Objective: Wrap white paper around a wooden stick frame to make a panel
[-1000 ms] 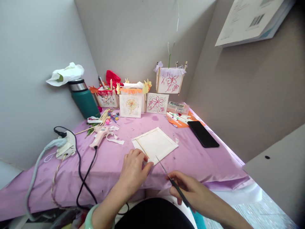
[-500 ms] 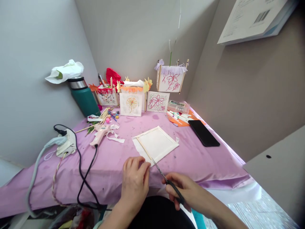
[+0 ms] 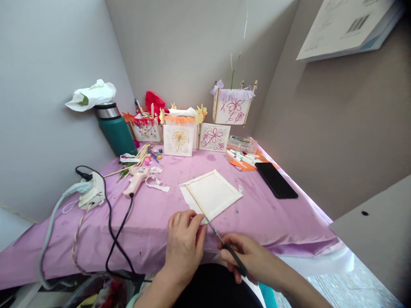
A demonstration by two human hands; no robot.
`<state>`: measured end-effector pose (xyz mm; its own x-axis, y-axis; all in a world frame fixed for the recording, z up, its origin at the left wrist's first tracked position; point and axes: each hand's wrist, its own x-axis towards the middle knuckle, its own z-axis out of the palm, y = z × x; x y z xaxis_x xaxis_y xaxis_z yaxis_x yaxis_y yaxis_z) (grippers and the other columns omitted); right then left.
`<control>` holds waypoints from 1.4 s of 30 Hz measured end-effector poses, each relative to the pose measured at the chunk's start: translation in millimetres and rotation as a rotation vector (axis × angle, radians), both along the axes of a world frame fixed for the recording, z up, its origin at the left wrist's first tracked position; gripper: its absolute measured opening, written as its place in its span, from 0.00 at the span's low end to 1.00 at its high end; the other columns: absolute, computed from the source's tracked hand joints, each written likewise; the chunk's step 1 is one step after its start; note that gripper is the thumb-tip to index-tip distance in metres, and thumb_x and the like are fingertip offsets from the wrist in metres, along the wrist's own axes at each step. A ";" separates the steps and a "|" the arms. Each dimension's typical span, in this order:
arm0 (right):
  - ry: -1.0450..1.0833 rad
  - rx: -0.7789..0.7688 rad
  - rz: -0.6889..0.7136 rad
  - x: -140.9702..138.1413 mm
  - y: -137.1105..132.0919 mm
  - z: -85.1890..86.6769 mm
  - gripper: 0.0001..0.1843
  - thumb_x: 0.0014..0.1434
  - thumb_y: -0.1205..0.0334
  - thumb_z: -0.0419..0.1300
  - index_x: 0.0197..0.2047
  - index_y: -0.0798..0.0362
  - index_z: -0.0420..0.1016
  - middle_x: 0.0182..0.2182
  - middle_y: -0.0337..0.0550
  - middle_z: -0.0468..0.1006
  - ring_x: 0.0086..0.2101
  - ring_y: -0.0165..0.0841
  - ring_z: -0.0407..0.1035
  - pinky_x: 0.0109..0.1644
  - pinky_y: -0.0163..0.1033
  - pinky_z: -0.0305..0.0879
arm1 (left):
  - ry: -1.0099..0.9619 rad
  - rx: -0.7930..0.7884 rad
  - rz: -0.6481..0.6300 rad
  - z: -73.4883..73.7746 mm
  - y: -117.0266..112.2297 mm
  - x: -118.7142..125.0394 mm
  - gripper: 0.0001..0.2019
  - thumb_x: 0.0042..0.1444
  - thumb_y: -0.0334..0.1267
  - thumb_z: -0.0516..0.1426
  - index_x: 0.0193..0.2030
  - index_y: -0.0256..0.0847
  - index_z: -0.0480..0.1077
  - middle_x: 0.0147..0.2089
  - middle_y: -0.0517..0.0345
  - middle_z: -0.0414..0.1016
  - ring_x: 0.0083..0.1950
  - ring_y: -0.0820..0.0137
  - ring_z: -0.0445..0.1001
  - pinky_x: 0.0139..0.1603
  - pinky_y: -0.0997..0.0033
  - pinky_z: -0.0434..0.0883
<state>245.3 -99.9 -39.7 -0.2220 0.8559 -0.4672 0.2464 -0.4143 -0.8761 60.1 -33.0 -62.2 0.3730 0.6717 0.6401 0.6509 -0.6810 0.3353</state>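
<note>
A square of white fabric [image 3: 216, 194] with folded edges lies on the table, a thin wooden stick [image 3: 195, 199] along its left side. My left hand [image 3: 184, 239] pinches the near corner of that fabric between thumb and fingers. In my right hand [image 3: 245, 256] is a pair of scissors [image 3: 231, 254] with dark handles. Their blades reach up and left to the near corner, close to my left thumb and the stick's lower end. Whether the blades are cutting into the cloth I cannot tell.
Left of the fabric lie a pink glue gun [image 3: 137, 180] with its cord and a white power strip [image 3: 93, 190]. A green bottle [image 3: 117, 132] stands behind. Small decorated lanterns [image 3: 178, 141] line the back. A black phone [image 3: 276, 179] and several markers [image 3: 240, 158] lie to the right.
The whole view has shifted slightly. The scissors look a little more closed at the fabric's near corner; both hands stay nearly in place.
</note>
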 end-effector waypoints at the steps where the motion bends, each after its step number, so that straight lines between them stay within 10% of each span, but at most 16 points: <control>1: 0.003 -0.002 -0.003 0.0 -0.1 -0.2 0.13 0.59 0.55 0.56 0.43 0.55 0.69 0.27 0.37 0.73 0.22 0.24 0.69 0.14 0.23 0.47 | -0.012 0.020 -0.005 0.1 -0.6 0.6 0.12 0.59 0.30 0.55 0.50 0.39 0.68 0.46 0.49 0.68 0.45 0.61 0.65 0.46 0.55 0.66; 19: 0.075 -0.121 0.093 7.6 -12.9 30.9 0.15 0.62 0.52 0.55 0.44 0.56 0.68 0.28 0.38 0.72 0.22 0.22 0.68 0.15 0.22 0.49 | -0.031 0.052 -0.059 1.4 1.0 -3.3 0.06 0.60 0.27 0.54 0.36 0.40 0.70 0.37 0.55 0.74 0.39 0.65 0.67 0.44 0.58 0.64; 42: 0.187 -0.105 0.055 -7.8 4.4 10.4 0.18 0.60 0.49 0.56 0.43 0.57 0.68 0.26 0.37 0.73 0.20 0.22 0.67 0.14 0.23 0.48 | -0.144 0.169 -0.103 -15.1 1.6 -5.0 0.08 0.57 0.24 0.56 0.41 0.39 0.70 0.38 0.56 0.74 0.41 0.68 0.70 0.55 0.52 0.67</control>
